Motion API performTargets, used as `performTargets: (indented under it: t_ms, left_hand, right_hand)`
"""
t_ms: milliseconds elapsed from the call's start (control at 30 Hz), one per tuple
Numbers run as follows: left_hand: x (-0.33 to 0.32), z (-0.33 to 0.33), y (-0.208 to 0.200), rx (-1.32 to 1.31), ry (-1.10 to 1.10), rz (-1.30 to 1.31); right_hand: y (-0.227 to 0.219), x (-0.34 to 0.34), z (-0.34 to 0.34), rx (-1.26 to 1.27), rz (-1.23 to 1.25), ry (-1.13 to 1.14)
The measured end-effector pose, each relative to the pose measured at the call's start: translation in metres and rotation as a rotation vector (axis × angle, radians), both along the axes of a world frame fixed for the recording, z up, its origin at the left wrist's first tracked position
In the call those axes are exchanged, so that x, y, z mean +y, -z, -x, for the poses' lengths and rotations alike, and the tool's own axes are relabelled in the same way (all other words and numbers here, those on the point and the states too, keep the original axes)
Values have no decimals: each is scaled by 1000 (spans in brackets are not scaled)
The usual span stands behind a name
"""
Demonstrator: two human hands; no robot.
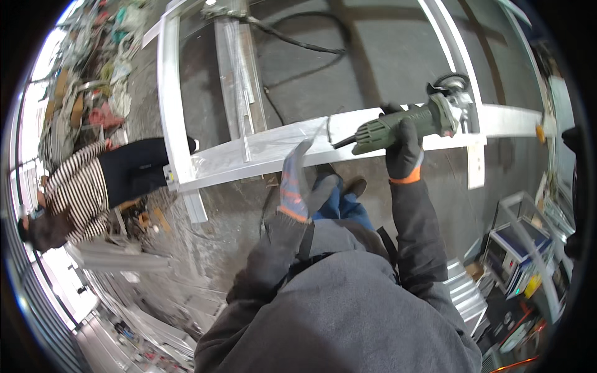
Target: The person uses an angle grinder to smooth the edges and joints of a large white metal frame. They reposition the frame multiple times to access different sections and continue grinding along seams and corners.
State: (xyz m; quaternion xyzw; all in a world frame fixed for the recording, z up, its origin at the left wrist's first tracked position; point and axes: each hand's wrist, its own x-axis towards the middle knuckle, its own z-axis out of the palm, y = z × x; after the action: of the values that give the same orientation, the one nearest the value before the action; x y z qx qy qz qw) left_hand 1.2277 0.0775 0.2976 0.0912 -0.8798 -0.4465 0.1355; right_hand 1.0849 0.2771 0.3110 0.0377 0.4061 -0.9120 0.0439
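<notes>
A dark green angle grinder (413,123) lies across the near bar of a silver metal frame (236,155). My right hand (405,152), in a dark glove with an orange cuff, is closed around the grinder's body. At the grinder's far right end, its disc and guard (451,84) point away from me. My left hand (295,183), in a grey-blue and orange glove, is held at the near edge of the bar. Its fingers are stretched out and its thumb stands apart, with nothing in it. Whether its fingertips touch the bar I cannot tell.
Loose metal strips (235,74) and a dark cable (298,43) lie inside the frame. Another person (93,180) in a striped top is at the left. Heaped clutter (93,93) lines the far left. A blue-topped case (519,242) stands at the right.
</notes>
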Motion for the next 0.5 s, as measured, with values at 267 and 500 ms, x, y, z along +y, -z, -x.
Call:
performTargets:
  t_ms: [267,500]
  left_hand:
    - [54,188,-12,-538,751,-138]
    - [18,325,153,-813,757,392]
  right_hand:
    - [66,16,18,-150,-254,-22]
    - [175,107,-71,-668,-417,629]
